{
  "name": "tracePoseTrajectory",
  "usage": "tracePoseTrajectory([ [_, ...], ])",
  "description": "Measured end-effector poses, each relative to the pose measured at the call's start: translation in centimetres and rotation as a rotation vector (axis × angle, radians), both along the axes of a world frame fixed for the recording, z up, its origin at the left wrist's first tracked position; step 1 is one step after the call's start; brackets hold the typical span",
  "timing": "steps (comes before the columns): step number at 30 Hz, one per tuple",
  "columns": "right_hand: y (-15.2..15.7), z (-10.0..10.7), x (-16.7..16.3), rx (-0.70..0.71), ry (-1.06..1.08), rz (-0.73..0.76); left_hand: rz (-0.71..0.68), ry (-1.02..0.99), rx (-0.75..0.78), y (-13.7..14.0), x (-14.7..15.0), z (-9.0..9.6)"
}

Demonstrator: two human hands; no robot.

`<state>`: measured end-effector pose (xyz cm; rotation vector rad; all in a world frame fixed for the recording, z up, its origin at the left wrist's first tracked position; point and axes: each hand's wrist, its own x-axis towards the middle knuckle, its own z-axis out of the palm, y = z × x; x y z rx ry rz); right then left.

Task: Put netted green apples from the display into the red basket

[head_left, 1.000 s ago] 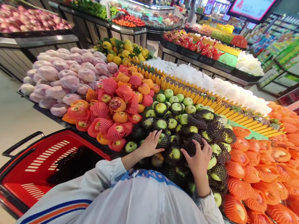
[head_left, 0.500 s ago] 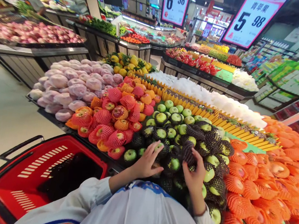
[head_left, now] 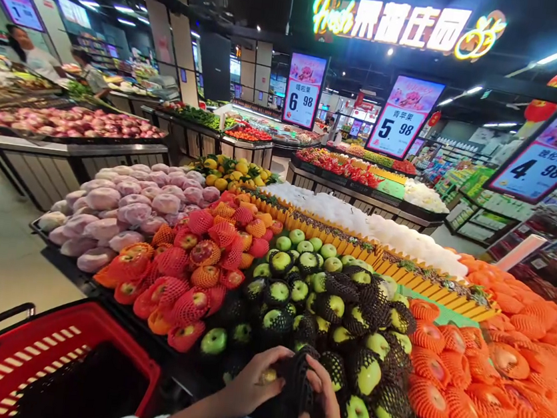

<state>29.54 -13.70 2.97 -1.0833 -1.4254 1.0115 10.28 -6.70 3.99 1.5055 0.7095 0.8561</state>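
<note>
Low at the front of the display, my two hands are close together. My left hand (head_left: 253, 384) is closed around an apple (head_left: 268, 375), of which only a small yellowish part shows between thumb and fingers. Beside it, my right hand (head_left: 324, 402) grips a black foam net sleeve (head_left: 300, 379), which stands up between the hands and touches the left fingertips. How far the sleeve covers the apple is hidden. Just beyond lie green apples (head_left: 279, 291), many in black nets, with a bare green apple (head_left: 214, 340) to the left.
A red shopping basket (head_left: 140, 361) with something dark inside stands at lower left. Fruit in pink and orange nets (head_left: 187, 259) lies left of the green apples; orange-netted fruit (head_left: 472, 365) fills the right. Price screens (head_left: 405, 117) hang above. People (head_left: 39, 57) stand at far left.
My hands have come together, the right bringing the black net sleeve leftward and closer to my body. My left hand has closed on an apple. The view has tilted up, showing more signs.
</note>
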Motion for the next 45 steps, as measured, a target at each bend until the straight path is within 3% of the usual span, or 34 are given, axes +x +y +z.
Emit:
tracePoseTrajectory([
  [4,-0.8,-0.6,1.0,0.011,0.067,-0.008,0.100,-0.004,0.036,-0.7,1.3,0.1],
  [9,-1.6,-0.3,4.3,-0.028,-0.076,-0.071,0.148,-0.140,-0.087,-1.3,2.5,0.4],
  [15,-2.5,-0.3,8.3,-0.025,-0.183,-0.159,0.069,-0.212,-0.345,-3.2,4.9,-0.9],
  [19,-3.4,-0.3,9.5,0.012,-0.321,-0.225,0.113,-0.183,-0.507,-4.8,6.6,-1.7],
  [25,-4.2,0.8,11.1,0.087,-0.355,-0.183,0.080,0.036,-0.149,-6.0,7.8,0.0],
  [30,-4.1,2.7,12.8,0.129,-0.395,-0.108,0.168,0.133,0.069,-5.8,7.5,0.8],
  [34,-4.2,3.8,13.9,0.097,-0.310,-0.236,0.307,0.156,0.178,-5.8,7.0,1.0],
  [38,-4.6,3.8,14.3,-0.033,-0.052,-0.468,0.187,0.227,0.414,-6.4,7.5,0.8],
  [42,-5.5,2.9,13.5,-0.302,0.315,-0.427,-0.013,0.336,0.635,-7.1,8.4,-0.1],
  [45,-6.6,2.0,12.0,-0.404,0.477,-0.397,-0.035,0.336,0.769,-7.2,8.6,-0.6],
])
